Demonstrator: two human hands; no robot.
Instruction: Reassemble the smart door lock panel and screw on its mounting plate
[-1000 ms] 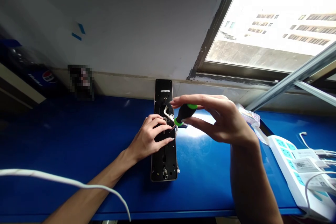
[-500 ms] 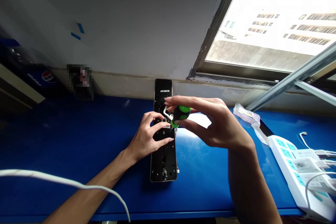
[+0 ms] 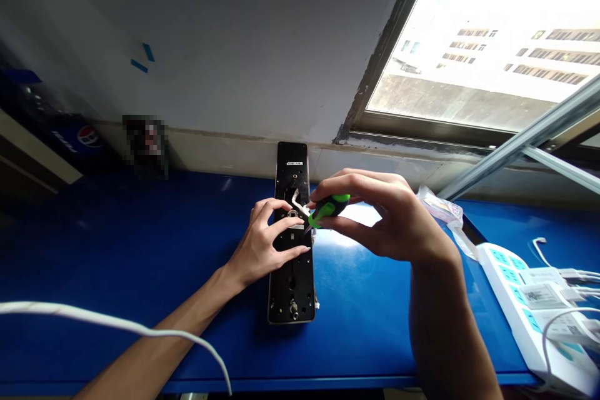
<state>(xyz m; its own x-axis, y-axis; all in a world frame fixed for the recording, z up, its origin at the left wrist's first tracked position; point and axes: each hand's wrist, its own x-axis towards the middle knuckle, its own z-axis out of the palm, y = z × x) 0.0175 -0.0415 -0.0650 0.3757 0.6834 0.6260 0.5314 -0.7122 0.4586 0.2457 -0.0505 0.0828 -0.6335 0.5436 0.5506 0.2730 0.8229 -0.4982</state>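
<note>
A long black device housing (image 3: 292, 275), perhaps a door-lock panel, lies lengthwise on the blue tabletop. It bears a small white label near its far end and a metal post near its close end. My left hand (image 3: 265, 237) rests on its middle from the left, fingers spread and fingertips touching it around a small round part. A black-and-green screwdriver (image 3: 328, 209) is gripped between the thumb and fingers of my right hand (image 3: 384, 215). Its handle tilts right; the shaft points down-left to the housing's right side, its tip hard to make out. A white cable (image 3: 299, 201) lies beside it.
A white power strip (image 3: 515, 300) with several plugged-in adapters stands at the right. Behind it lies a clear plastic packet (image 3: 438, 203). A white cord (image 3: 117, 325) crosses the lower left. A Pepsi bottle (image 3: 77, 137) stands at the far left; a metal brace (image 3: 510, 150) slants by the window.
My right hand has shifted slightly right and its fingers have drawn back, with the screwdriver handle turned and leaning more to the right. My left hand and the housing stay nearly in place.
</note>
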